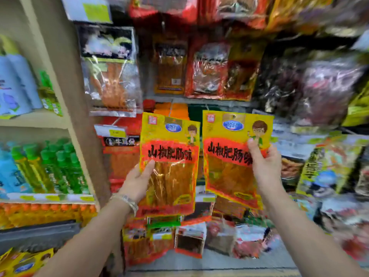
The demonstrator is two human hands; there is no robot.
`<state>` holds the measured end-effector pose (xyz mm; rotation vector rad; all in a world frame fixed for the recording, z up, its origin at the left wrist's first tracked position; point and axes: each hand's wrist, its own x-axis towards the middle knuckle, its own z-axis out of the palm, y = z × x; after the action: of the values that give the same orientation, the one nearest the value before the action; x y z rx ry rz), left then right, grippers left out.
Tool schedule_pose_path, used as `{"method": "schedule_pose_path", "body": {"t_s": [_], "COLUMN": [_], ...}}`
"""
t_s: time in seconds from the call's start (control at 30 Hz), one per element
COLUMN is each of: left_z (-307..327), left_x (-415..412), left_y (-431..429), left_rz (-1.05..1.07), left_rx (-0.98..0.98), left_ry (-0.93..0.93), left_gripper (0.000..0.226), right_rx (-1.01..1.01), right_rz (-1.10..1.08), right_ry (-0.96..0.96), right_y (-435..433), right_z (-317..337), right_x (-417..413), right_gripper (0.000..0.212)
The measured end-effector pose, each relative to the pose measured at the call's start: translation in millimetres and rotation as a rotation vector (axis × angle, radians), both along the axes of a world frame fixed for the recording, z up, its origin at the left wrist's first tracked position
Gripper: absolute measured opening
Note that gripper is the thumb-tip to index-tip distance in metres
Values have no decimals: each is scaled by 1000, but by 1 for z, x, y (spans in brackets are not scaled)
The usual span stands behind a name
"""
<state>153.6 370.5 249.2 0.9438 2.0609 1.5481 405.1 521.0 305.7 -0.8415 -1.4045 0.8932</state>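
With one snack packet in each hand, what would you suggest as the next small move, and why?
Probably bring the right packet over onto the left packet so one hand carries both: the left hand and right hand each grip one, the packets look alike, and a gap separates them.

The left packet [169, 156] and the right packet [229, 154] each carry 山椒肥肠味 in black on a red band. Farther back on the left, a black label [121, 141] reads 牛耳朵. Other print is too blurred to read.
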Motion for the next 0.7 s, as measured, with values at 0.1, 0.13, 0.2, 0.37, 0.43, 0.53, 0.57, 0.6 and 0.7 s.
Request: {"method": "schedule_pose_path", "body": {"t_s": [0.1, 0.13, 0.2, 0.37, 0.43, 0.53, 0.57, 0.6, 0.7], "left_z": [27, 37, 57, 110, 129, 156, 163, 170, 184], "left_x": [11, 17, 29, 47, 50, 51, 51, 52, 55], "left_y": [38, 50, 72, 119, 135, 158, 165, 172, 193], "left_rz": [-64, -98, -138, -125, -90, -46, -57, -77, -160], "left_rx": [68, 105, 161, 219, 270, 322, 324, 318, 341], "left_ry": [54, 39, 50, 157, 238, 311, 318, 321, 329], "left_gripper": [48, 42, 25, 23, 33, 48, 51, 53, 56], "right_rx": [11, 34, 85, 105, 97, 52, 51, 51, 35], "right_rz": [-55, -77, -129, -194, -213, -174, -151, -130, -91], "right_ry": [39, 56, 81, 175, 199, 250, 262, 270, 312], "right_y": [28, 37, 51, 88, 104, 126, 133, 139, 158], "right_z": [28, 37, 55, 97, 114, 140, 147, 154, 169], "right_x": [29, 36, 46, 58, 61, 59, 58, 55, 47], "right_gripper": [11, 8, 6, 8, 7, 18, 17, 17, 16]}}
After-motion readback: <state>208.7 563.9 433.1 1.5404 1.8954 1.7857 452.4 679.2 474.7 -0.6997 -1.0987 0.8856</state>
